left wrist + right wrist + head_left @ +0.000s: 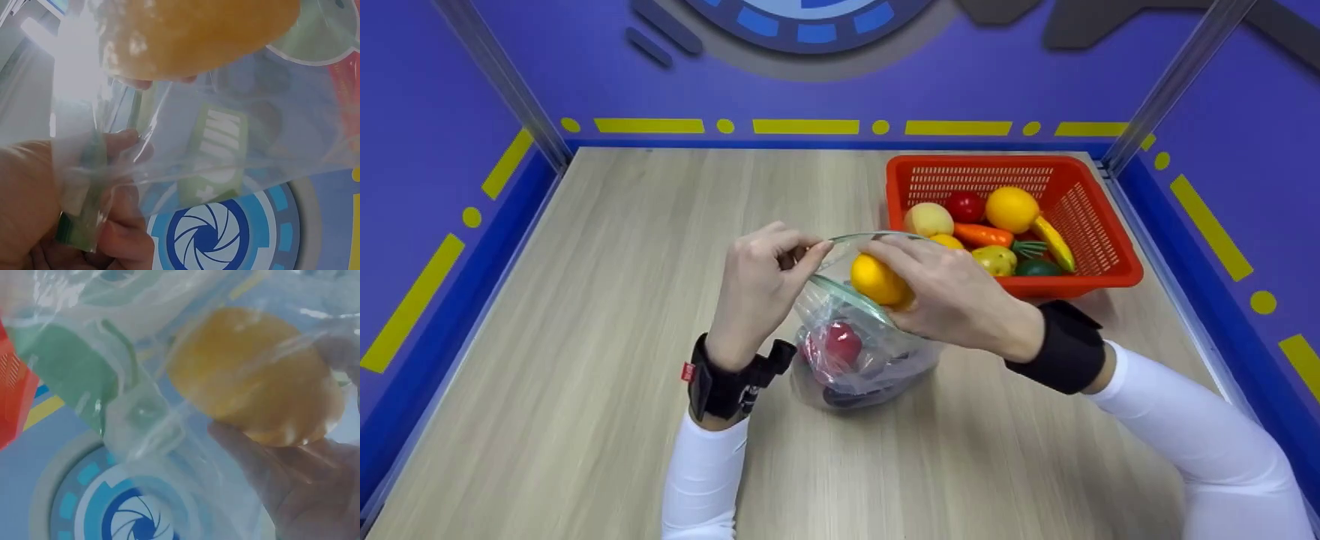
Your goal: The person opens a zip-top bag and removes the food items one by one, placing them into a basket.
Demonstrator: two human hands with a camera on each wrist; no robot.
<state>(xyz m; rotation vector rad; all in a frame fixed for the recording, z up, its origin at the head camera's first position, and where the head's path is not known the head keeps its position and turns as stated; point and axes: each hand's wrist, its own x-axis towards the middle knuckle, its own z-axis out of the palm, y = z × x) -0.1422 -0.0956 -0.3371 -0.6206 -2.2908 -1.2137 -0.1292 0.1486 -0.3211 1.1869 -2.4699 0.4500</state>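
Observation:
A clear zip bag (817, 300) with a green-edged mouth stands on the table, a shiny red round fruit (842, 343) and something dark purple visible inside. My left hand (765, 274) pinches the left end of its rim between thumb and fingers; the left wrist view shows the green zip strip (84, 230) in that grip. My right hand (952, 289) grips a yellow-orange oval fruit (877, 279) in the mouth of the bag. Through the hazy plastic, the right wrist view shows the fruit (253, 377) with fingers around it.
Behind the right hand stands a red basket (1121, 262) holding several fruits and vegetables, among them a carrot (982, 235), a banana (1055, 244), an orange (1012, 209) and a red fruit (965, 206). Blue panels (810, 97) enclose the wooden table (607, 315) at the back and sides.

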